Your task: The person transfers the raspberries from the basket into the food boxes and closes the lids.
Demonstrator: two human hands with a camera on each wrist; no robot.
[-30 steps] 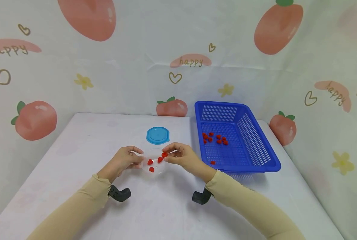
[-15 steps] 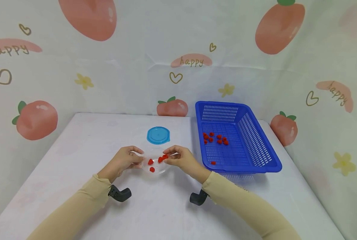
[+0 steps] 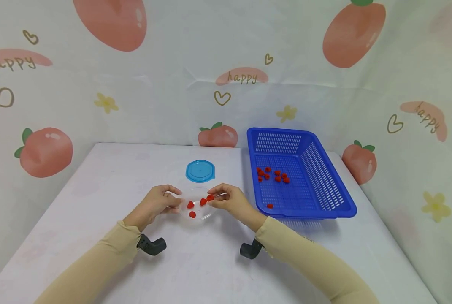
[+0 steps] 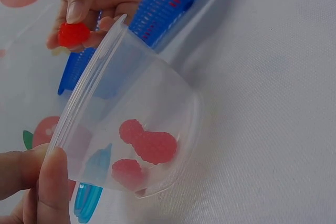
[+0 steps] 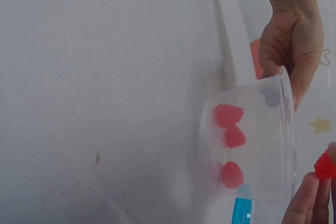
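My left hand [image 3: 158, 203] grips the rim of a clear round plastic tub [image 4: 168, 85], thumb and fingers on its left side. Inside, three red raspberries [image 4: 155, 147] lie on the tub's bottom. My right hand [image 3: 233, 203] pinches another raspberry [image 4: 73, 34] between thumb and fingers, at the tub's right rim and higher than those inside. In the right wrist view this pinched raspberry [image 5: 325, 165] shows at the right edge, outside the rim in that view. Behind the tub, a blue lid [image 3: 200, 171] lies flat on the table.
A blue slotted basket [image 3: 309, 213] stands at the right, close to my right forearm. Several raspberries [image 3: 277, 173] lie in its left part, with a single red piece [image 3: 269, 206] near its front. A patterned cloth wall [image 3: 153, 109] rises behind the white table [image 3: 195, 270].
My right forearm has shifted slightly left, and the pinched raspberry has dipped a little at the rim, then lifted slightly. My left hand and the tub have stayed in place.
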